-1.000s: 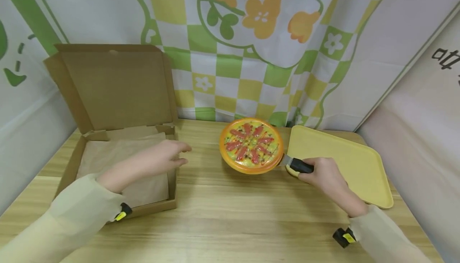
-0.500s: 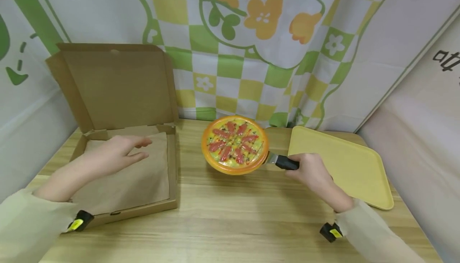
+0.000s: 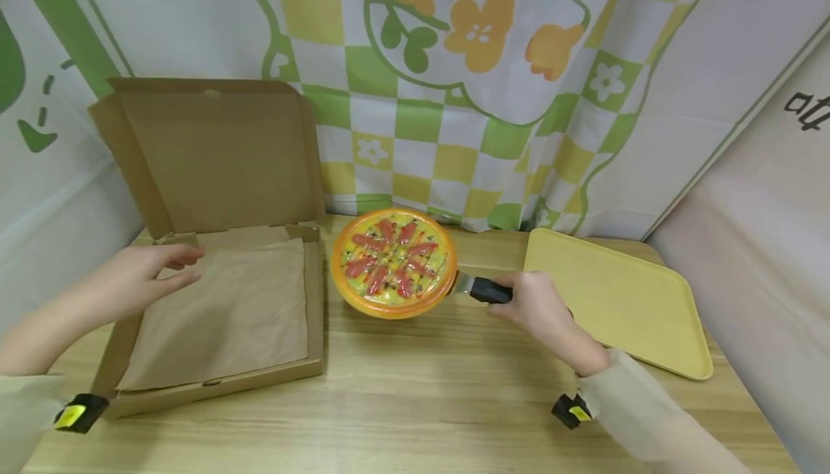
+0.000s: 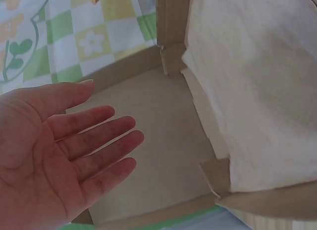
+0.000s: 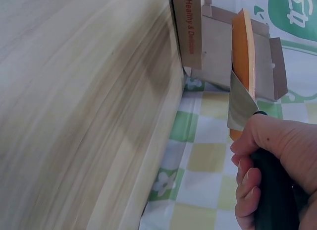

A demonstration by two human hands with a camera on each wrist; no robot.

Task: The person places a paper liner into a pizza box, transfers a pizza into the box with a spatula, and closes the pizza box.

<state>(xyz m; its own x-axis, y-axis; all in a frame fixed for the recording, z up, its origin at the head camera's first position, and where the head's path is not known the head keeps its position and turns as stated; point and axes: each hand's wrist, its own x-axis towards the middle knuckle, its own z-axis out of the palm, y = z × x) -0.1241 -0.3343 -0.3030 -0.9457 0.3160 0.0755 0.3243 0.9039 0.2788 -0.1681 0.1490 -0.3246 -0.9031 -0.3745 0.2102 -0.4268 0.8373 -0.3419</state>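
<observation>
My right hand grips the black handle of a pizza server, its fingers curled round it in the right wrist view. On the server's metal blade rests a whole pizza with red toppings and an orange rim, held above the table just right of the box. An open cardboard pizza box stands at the left, lined with brown paper. Over the box's left side hovers my left hand; in the left wrist view its fingers are straight and hold nothing.
A yellow tray lies at the right of the wooden table. Behind the table hangs a checked curtain. The box lid stands raised at the back left.
My right hand has carried the pizza on the server leftward, from beside the tray toward the box. My left hand has drawn back left across the box.
</observation>
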